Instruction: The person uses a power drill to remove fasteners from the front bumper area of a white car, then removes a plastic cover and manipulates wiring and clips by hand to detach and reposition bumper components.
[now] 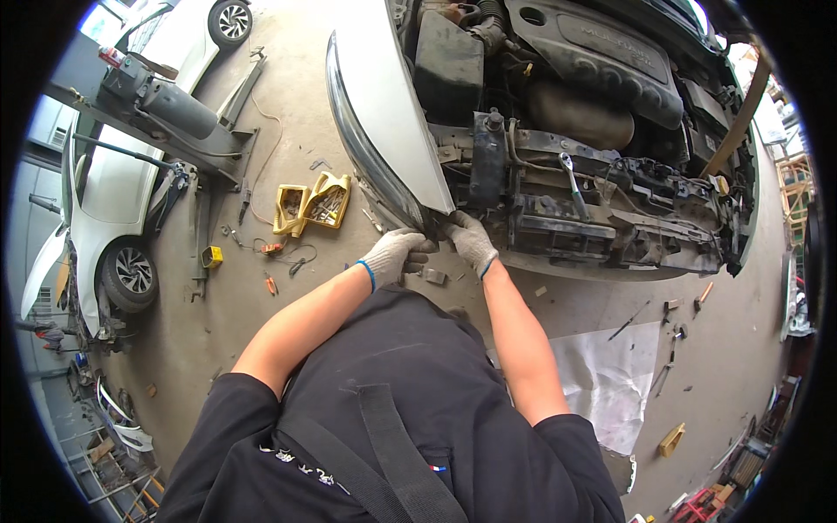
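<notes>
both gloved hands, left hand [394, 253] and right hand [471, 241], pinch the bumper [384, 113] corner by the front frame [610, 222]; i'd pull evenly, keeping fingers clear of sharp edges.

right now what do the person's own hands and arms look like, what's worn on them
Both the left hand and right hand wear grey-white knit work gloves with blue-trimmed cuffs. The forearms are bare; short black sleeves cover the upper arms.

Yellow cut-open containers of parts [314, 205] on the floor, white car [109, 209], clear plastic sheet [610, 383]
</notes>
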The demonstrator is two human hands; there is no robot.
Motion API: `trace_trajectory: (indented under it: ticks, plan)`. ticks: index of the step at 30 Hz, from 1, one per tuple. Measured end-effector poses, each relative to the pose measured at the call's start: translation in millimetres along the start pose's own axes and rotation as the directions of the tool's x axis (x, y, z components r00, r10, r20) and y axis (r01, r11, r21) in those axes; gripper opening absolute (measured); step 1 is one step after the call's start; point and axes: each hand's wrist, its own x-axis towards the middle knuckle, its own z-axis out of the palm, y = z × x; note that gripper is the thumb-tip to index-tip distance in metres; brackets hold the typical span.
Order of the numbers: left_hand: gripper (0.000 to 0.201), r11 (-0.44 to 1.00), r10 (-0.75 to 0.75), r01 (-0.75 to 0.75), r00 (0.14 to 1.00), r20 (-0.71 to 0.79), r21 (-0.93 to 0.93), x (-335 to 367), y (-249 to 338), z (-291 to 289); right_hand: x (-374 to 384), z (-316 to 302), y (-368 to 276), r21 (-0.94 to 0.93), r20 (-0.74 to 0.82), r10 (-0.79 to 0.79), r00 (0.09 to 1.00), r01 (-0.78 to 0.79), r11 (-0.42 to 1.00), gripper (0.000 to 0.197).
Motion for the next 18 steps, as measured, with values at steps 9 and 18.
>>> trace_trajectory:
  ticks: [9,18]
  plan:
    - [0.02,0.999,0.001,0.0,1.0,-0.031,0.043,6,-2,0,-5,1,-22,-0.042,0.018,0.121,0.992,-0.12,0.992,0.028]
    - [0.026,0.965,0.029,-0.001,0.994,-0.105,0.26,-1,-4,9,-28,-14,-10,-0.537,-0.028,-0.209,0.978,0.162,0.828,0.03]
